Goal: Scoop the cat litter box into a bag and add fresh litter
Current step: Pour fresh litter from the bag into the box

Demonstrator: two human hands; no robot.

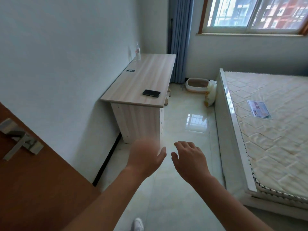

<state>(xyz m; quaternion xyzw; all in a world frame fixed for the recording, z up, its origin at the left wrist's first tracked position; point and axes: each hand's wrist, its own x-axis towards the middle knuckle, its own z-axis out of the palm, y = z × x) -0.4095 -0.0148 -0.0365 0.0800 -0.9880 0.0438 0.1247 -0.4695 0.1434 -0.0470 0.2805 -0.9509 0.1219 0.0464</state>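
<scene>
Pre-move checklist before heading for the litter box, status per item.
1. Left hand free: ok, holds nothing, though it is blurred.
2. Right hand free: ok, fingers relaxed, holds nothing.
3. Litter box located: ok, on the floor at the far end, by the curtain.
4. Bag located: ok, a white bag leans on the bed frame next to the box; its contents, cannot tell.
5. Scoop located: not ok, none visible.
6. Route: ok, the floor between desk and bed frame shows no obstacle.
</scene>
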